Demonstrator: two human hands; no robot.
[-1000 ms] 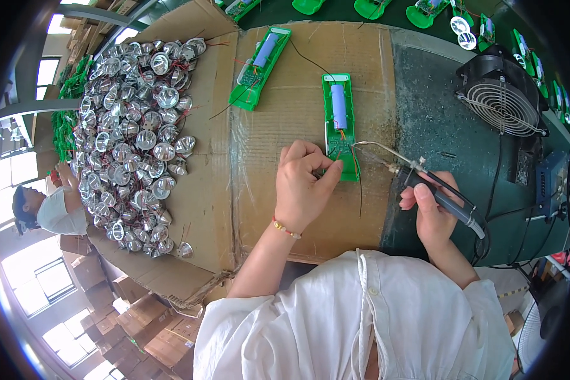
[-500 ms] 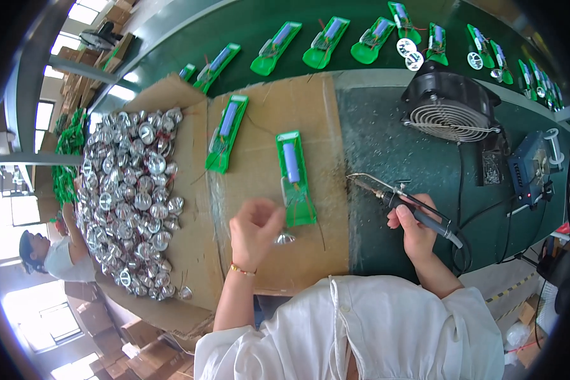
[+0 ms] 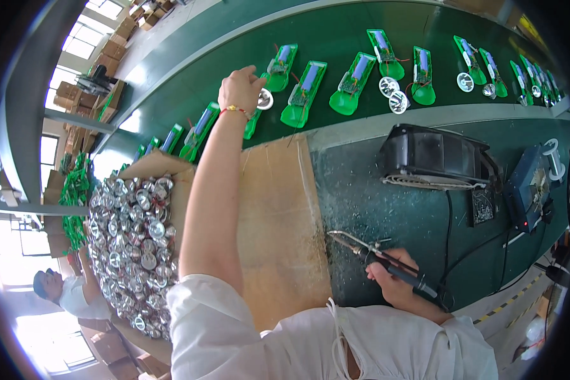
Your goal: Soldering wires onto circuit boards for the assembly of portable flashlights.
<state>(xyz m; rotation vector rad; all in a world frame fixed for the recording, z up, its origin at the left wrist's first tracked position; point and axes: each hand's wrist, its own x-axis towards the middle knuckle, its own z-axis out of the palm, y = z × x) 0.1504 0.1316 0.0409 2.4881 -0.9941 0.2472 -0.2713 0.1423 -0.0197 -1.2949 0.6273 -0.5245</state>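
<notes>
My left hand [image 3: 239, 90] reaches far out over the green belt, its bent fingers at the lower end of a green flashlight housing [image 3: 281, 63] with a blue-purple battery cell inside. A silvery reflector cup [image 3: 265, 99] sits just beneath those fingertips. Another green housing [image 3: 252, 125] shows partly beside my wrist. In my right hand [image 3: 392, 275] is a black soldering iron [image 3: 399, 271], its metal tip pointing left above the dark green bench. My left forearm covers part of the cardboard sheet [image 3: 278, 215].
Several reflector cups [image 3: 133, 234] lie heaped on the left. More green housings [image 3: 351, 82] line the belt. A black fan [image 3: 434, 155] and a blue soldering station [image 3: 529, 187] with cables stand right. A person [image 3: 76, 294] works at the far left.
My left hand has moved from the cardboard forward to the belt. The housing and reflector beside it have left the cardboard. The view has shifted; the right hand still holds the soldering iron.
</notes>
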